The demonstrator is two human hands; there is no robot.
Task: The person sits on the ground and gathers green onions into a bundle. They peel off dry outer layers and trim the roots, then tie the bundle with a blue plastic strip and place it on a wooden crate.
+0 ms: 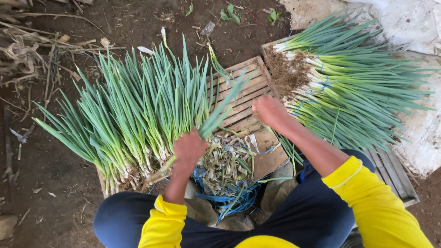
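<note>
- Left hand [189, 148] closed around 1 long green spring onion stalk [216, 120], fingers wrapped near its pale base, above the heap of dry husks and blue string [227, 172].
- Right hand [270, 111] rests on the slatted wooden crate [245, 89] beside the tied bundles of green onions [349, 92]; cannot tell its fingers' spread.
- Loose untrimmed onions [133, 115] fan out at left.
- Stalk looks light, limp, easily bruised; firmer hold near the root end.

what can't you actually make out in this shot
Head view:
- Right hand: fingers turned away, so whether it grips anything is hidden.
- Left hand: its hold on a green onion stalk is hidden behind its back.
- Wooden pallet: mostly covered by green onions.
</note>
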